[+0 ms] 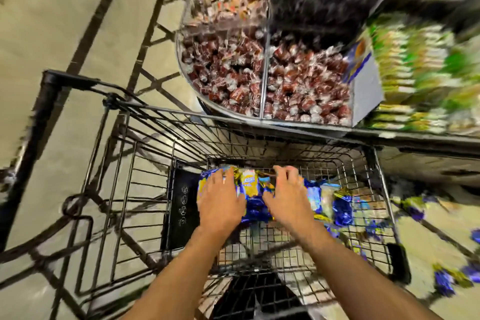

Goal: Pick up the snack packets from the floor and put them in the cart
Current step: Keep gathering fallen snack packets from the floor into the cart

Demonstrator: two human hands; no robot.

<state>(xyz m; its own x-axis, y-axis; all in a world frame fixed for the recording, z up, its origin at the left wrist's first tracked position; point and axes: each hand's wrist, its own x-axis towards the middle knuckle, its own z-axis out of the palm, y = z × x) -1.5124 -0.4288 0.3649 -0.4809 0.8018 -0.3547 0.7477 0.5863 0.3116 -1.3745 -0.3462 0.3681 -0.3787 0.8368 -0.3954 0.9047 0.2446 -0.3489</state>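
Blue packets (255, 206) under both hands

I see the cart (298, 163) at centre, its far rim just under the candy bin (259, 73). Snack packets (255, 205) lie heaped in the cart's basket toward the far end. Left hand (220, 200) and right hand (288, 197) rest side by side on the heap. More loose packets (446, 280) lie on the floor (52, 34) right of the cart. Stocked shelves (415, 73) stand right of the bin.
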